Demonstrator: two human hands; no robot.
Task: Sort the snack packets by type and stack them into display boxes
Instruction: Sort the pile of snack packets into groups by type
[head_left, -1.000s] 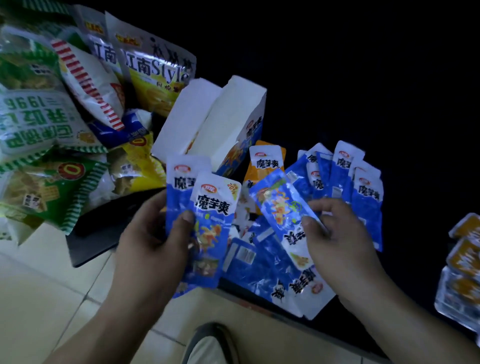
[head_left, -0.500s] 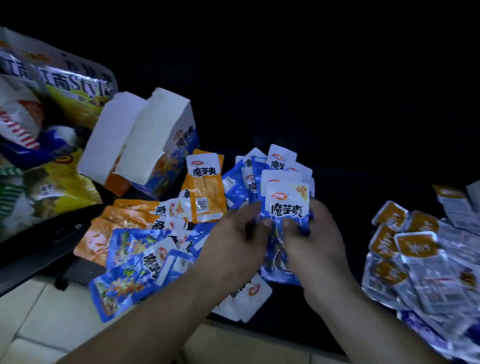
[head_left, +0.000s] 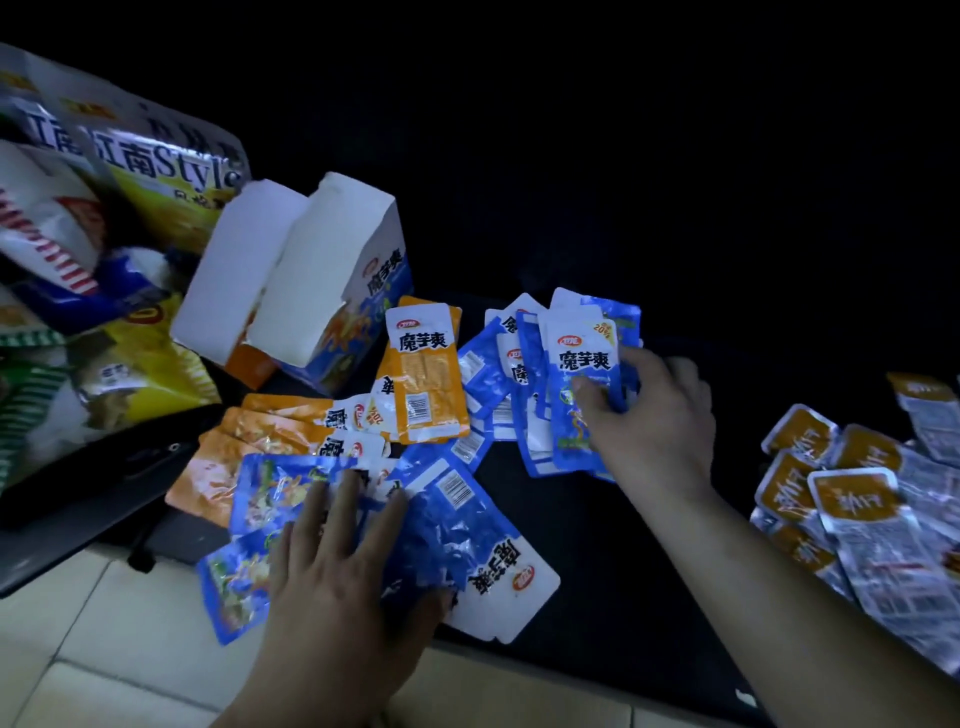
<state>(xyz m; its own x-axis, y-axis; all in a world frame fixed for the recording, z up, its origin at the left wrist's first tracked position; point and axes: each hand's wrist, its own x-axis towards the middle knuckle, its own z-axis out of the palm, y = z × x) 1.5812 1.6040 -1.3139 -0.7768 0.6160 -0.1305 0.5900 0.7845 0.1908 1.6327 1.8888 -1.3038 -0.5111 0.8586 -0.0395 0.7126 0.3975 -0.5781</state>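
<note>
Blue snack packets and orange snack packets (head_left: 423, 371) lie mixed on a dark surface. My right hand (head_left: 649, 415) grips a stack of blue packets (head_left: 582, 384), thumb on the front one. My left hand (head_left: 337, 561) lies flat, fingers spread, on a loose heap of blue packets (head_left: 447, 525) near the front edge. Two open display boxes (head_left: 311, 280) with white flaps stand behind the heap, one blue-sided, one orange-sided.
Large chip bags (head_left: 104, 218) are piled at the left. Silver packets with brown labels (head_left: 852, 499) are heaped at the right. Pale floor tiles (head_left: 78, 649) show below the front edge of the dark surface. The background is dark.
Both hands held the blue stack together half a second ago. My left hand has let go and dropped down-left onto the loose blue packets; my right hand keeps the stack.
</note>
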